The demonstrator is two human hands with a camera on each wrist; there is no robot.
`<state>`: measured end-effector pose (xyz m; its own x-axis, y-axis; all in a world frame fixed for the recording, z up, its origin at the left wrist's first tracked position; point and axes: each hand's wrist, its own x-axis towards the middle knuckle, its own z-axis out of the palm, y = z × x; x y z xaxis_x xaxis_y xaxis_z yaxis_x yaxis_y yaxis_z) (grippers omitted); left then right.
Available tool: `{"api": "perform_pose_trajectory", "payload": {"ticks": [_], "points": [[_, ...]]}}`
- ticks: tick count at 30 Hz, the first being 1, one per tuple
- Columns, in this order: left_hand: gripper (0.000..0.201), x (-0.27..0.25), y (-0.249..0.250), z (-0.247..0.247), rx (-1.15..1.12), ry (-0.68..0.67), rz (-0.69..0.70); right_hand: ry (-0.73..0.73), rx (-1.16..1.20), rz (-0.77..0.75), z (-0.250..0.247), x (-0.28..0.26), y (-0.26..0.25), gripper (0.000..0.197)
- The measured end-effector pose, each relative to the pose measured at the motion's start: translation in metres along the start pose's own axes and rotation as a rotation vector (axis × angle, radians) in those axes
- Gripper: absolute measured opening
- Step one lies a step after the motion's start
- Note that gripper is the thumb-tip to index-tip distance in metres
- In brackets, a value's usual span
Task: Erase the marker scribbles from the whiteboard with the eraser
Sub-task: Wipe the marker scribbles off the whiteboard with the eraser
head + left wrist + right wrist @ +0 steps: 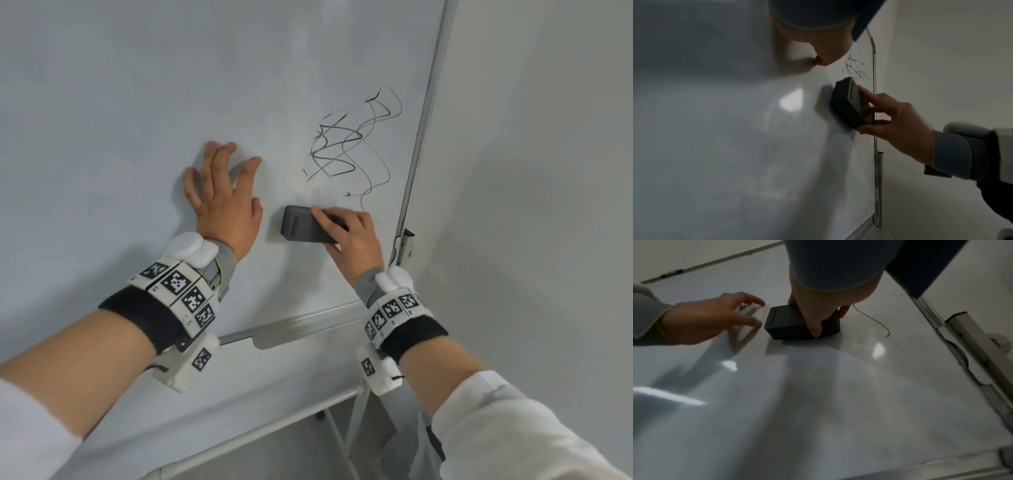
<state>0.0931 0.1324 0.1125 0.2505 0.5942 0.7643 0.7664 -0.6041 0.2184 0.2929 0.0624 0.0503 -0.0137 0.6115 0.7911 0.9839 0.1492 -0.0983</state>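
Black marker scribbles [352,144] cover the right part of the whiteboard [137,102], close to its right frame. A dark grey block eraser [303,224] lies flat against the board just below the scribbles' lower left. My right hand [346,236] grips the eraser's right end, fingers on top and thumb underneath; the same grip shows on the eraser [849,102] in the left wrist view and on the eraser [795,321] in the right wrist view. My left hand [222,192] presses on the board with spread fingers, left of the eraser.
The board's metal right frame [424,130] runs beside the scribbles, with a bracket [406,245] low on it. A marker tray [294,332] lines the bottom edge, the stand's bars [239,435] below. A plain wall [548,171] is to the right.
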Motion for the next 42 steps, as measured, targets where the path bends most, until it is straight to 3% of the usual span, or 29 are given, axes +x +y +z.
{"api": "perform_pose_trajectory", "payload": {"ticks": [3, 5, 8, 12, 16, 25, 31, 38, 42], "points": [[0.055, 0.005, 0.000, -0.002, -0.003, 0.003, 0.015, -0.036, -0.015, -0.031, -0.006, 0.004, 0.000, 0.069], [0.055, 0.007, 0.000, -0.003, -0.004, -0.003, 0.020, -0.028, 0.009, 0.032, -0.017, 0.018, 0.002, 0.069], [0.055, 0.009, -0.002, -0.003, 0.005, -0.011, 0.027, 0.078, 0.036, 0.194, -0.032, 0.056, 0.010, 0.069], [0.056, 0.009, -0.005, 0.000, 0.012, 0.000, 0.039, 0.186, 0.013, 0.219, -0.036, 0.084, 0.009, 0.069], [0.056, 0.009, -0.005, 0.004, 0.008, 0.017, 0.035, 0.189, 0.017, 0.169, -0.021, 0.069, -0.005, 0.068], [0.056, 0.010, -0.006, 0.007, -0.020, 0.057, 0.024, 0.017, 0.004, 0.010, -0.029, 0.063, -0.012, 0.070], [0.056, 0.009, -0.009, 0.008, 0.014, 0.065, 0.039, 0.054, 0.022, 0.371, -0.041, 0.084, 0.007, 0.072], [0.055, 0.009, -0.007, 0.009, 0.012, 0.070, 0.040, 0.057, 0.019, 0.162, -0.012, 0.046, -0.034, 0.074], [0.055, 0.009, -0.008, 0.008, 0.035, 0.079, 0.046, 0.033, 0.014, 0.093, -0.016, 0.048, -0.028, 0.072]]}}
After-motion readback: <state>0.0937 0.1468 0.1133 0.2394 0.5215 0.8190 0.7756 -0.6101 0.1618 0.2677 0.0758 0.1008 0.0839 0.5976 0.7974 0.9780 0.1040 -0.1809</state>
